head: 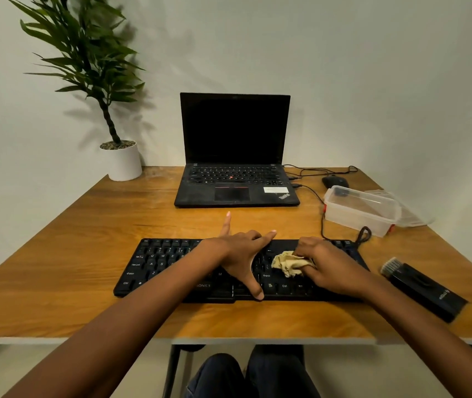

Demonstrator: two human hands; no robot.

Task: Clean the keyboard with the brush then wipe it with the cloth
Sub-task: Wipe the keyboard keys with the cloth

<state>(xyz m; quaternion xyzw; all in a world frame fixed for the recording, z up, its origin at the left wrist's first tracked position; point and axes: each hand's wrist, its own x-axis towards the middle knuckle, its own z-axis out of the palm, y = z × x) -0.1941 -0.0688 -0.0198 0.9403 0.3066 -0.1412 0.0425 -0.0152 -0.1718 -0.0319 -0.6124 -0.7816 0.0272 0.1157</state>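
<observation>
Your right hand (329,262) grips the cloth (289,264); your left hand (240,254) presses the keyboard (154,262), fingers spread. Its long side runs left-right.

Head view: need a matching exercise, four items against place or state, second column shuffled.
Column A
1. cloth
2. brush
3. plastic box
4. laptop

Column B
a. lies on the table right of the keyboard, no hand on it
b. lid up, screen dark, at the back of the table
c. crumpled in the right hand, on the keys
d. transparent, to the right of the laptop

Pairs: 1-c, 2-a, 3-d, 4-b
</observation>
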